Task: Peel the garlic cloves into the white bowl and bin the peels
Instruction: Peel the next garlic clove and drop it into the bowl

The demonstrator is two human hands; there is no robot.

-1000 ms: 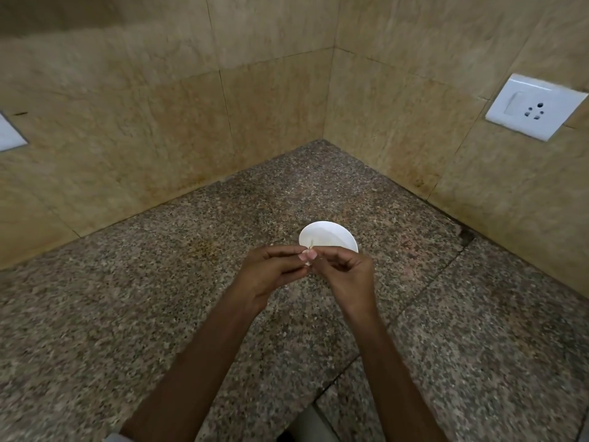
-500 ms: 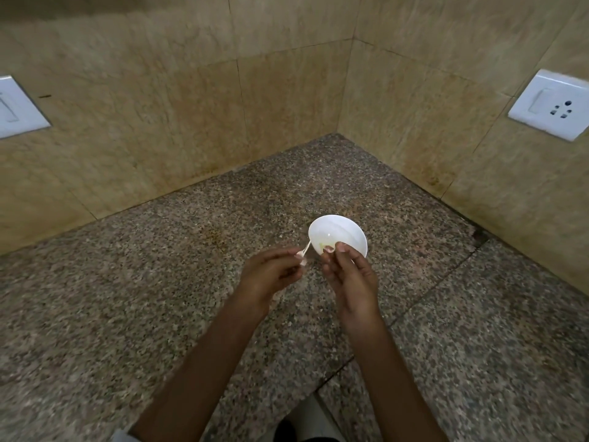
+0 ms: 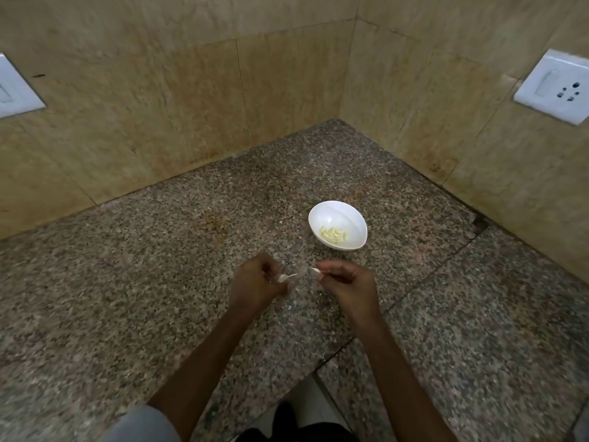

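Observation:
A white bowl [image 3: 338, 212] stands on the speckled granite counter [image 3: 159, 282] and holds several pale peeled garlic cloves [image 3: 333, 234]. My left hand [image 3: 258, 283] is below and left of the bowl, fingers closed on a small whitish garlic piece [image 3: 286, 277] whose thin tip points right. My right hand [image 3: 347, 282] is just below the bowl, pinching a thin strip of pale peel [image 3: 314, 269]. The two hands are a short gap apart. No bin is in sight.
The counter fills a corner between two beige stone walls. A white socket plate [image 3: 556, 86] sits on the right wall and another white plate [image 3: 16, 87] on the left wall. The counter's front edge has a notch near my body [image 3: 318, 378].
My hands were together in front of the bowl; they have pulled apart and lowered toward me, each keeping a piece. The bowl's contents are now visible.

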